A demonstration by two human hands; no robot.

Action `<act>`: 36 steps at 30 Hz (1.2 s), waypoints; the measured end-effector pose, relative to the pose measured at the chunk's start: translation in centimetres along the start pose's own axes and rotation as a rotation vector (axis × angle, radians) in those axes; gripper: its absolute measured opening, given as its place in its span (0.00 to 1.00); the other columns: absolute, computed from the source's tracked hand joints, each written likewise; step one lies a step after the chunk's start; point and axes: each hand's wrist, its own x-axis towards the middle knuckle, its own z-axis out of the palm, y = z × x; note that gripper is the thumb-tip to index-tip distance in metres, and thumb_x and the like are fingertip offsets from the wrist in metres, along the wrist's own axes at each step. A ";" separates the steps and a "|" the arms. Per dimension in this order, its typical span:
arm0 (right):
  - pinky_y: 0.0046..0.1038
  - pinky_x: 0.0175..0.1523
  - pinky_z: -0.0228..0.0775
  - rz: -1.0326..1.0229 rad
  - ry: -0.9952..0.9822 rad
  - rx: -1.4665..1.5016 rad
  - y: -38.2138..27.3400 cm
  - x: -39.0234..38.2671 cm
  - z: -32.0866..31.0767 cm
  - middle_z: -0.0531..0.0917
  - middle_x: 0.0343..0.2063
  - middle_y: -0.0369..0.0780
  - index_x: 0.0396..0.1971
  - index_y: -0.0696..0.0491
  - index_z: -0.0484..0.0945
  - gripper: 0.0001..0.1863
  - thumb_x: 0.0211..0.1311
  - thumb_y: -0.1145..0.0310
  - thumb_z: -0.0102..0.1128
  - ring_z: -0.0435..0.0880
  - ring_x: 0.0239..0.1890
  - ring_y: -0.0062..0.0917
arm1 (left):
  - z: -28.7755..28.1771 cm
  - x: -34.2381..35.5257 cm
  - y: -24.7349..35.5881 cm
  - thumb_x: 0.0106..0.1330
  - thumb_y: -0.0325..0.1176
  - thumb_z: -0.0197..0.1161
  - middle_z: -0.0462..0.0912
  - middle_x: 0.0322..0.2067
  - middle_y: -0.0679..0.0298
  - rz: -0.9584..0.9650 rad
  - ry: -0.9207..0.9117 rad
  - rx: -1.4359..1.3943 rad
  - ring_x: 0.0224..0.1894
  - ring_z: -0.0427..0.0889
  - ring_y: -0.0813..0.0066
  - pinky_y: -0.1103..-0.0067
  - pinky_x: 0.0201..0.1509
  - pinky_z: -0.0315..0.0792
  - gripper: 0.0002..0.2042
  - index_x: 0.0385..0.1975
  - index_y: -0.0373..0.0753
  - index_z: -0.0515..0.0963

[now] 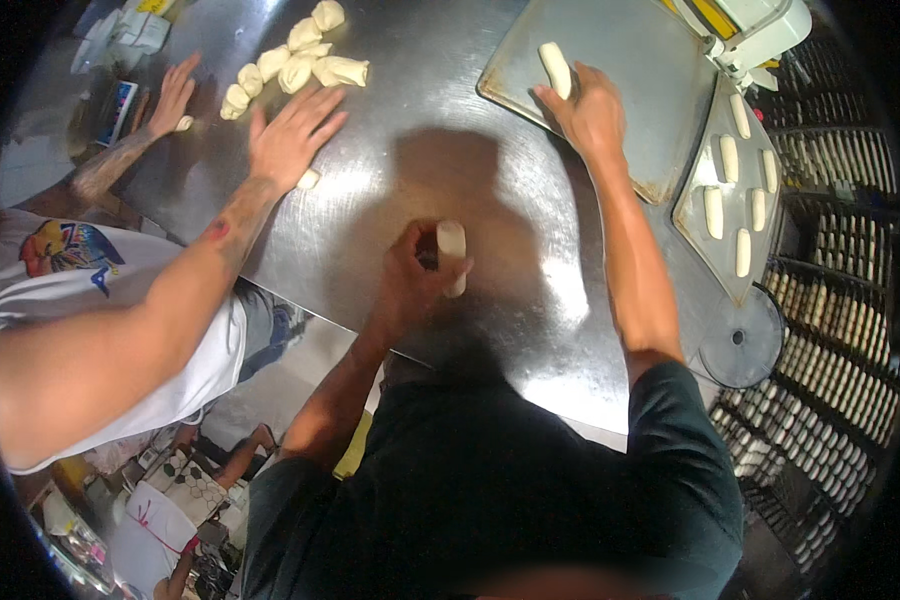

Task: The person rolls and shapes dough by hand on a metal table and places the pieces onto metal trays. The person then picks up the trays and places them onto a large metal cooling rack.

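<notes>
My left hand point(420, 265) grips an upright-lying pale dough roll point(452, 245) over the steel worktable point(350, 280), thumb and fingers closed round its lower part. At the upper right, my right hand point(585, 110) has thumb and fingers around another dough roll point(555, 65) at a flat metal tray point(640, 60). A co-worker's hand point(290, 140) lies spread near a small dough piece point(308, 178), left of mine, below a cluster of several dough pieces point(295, 70). The same person's other hand point(168, 105) rests farther left beside another small piece point(183, 124).
At right are a second tray point(730, 230) with several rolls, a white machine point(770, 30), a round metal disc point(740, 335) and racks point(825, 350) full of rolls. The co-worker's body point(100, 340) borders the table's left. More people's arms point(240, 455) show lower left.
</notes>
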 end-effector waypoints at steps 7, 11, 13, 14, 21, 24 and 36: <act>0.31 0.53 0.76 0.193 -0.239 0.543 -7.0 -13.2 -8.3 0.86 0.44 0.43 0.54 0.51 0.83 0.26 0.52 0.72 0.78 0.84 0.44 0.33 | 5.6 6.2 5.7 0.67 0.33 0.68 0.80 0.51 0.56 0.133 -0.187 -0.480 0.54 0.80 0.71 0.73 0.59 0.75 0.26 0.60 0.29 0.68; 0.37 0.54 0.75 0.307 -0.015 0.371 -1.6 -6.9 -9.1 0.85 0.43 0.50 0.53 0.57 0.83 0.23 0.57 0.65 0.69 0.85 0.46 0.43 | 7.5 6.4 7.8 0.70 0.39 0.64 0.73 0.62 0.52 0.272 -0.133 -0.529 0.64 0.74 0.65 0.70 0.66 0.70 0.29 0.67 0.33 0.65; 0.41 0.56 0.74 0.242 0.058 0.159 3.2 -3.8 -8.2 0.84 0.45 0.52 0.52 0.57 0.84 0.24 0.59 0.59 0.66 0.84 0.47 0.46 | 7.2 6.5 6.1 0.69 0.40 0.65 0.72 0.63 0.50 0.290 -0.017 -0.180 0.65 0.73 0.61 0.68 0.68 0.69 0.30 0.66 0.34 0.66; 0.43 0.58 0.72 0.192 -0.041 0.004 8.1 -3.4 -7.2 0.84 0.45 0.54 0.51 0.56 0.85 0.23 0.59 0.57 0.67 0.82 0.50 0.48 | 7.1 7.0 5.1 0.68 0.41 0.66 0.71 0.64 0.49 0.298 0.032 0.002 0.65 0.72 0.58 0.67 0.69 0.68 0.30 0.66 0.34 0.66; 0.49 0.70 0.59 0.220 -0.088 0.186 3.1 -15.9 -8.7 0.76 0.60 0.57 0.60 0.63 0.74 0.33 0.62 0.54 0.68 0.71 0.64 0.54 | 0.7 7.4 -4.8 0.61 0.39 0.70 0.74 0.59 0.48 0.404 0.421 0.669 0.64 0.71 0.46 0.60 0.71 0.64 0.30 0.62 0.34 0.70; 0.57 0.72 0.53 -0.013 -0.246 -0.147 5.7 -26.0 -8.2 0.70 0.66 0.54 0.62 0.58 0.73 0.32 0.62 0.58 0.66 0.65 0.69 0.54 | 0.6 5.2 -4.4 0.61 0.38 0.70 0.73 0.60 0.48 0.521 0.359 0.608 0.64 0.71 0.45 0.58 0.69 0.65 0.27 0.60 0.34 0.73; 0.56 0.75 0.48 0.044 -0.235 -0.032 4.8 -26.8 -8.5 0.73 0.66 0.46 0.62 0.53 0.74 0.30 0.62 0.57 0.65 0.63 0.72 0.50 | -15.1 23.2 -2.6 0.63 0.37 0.62 0.57 0.73 0.44 0.469 0.943 0.938 0.76 0.55 0.47 0.63 0.78 0.53 0.34 0.70 0.38 0.63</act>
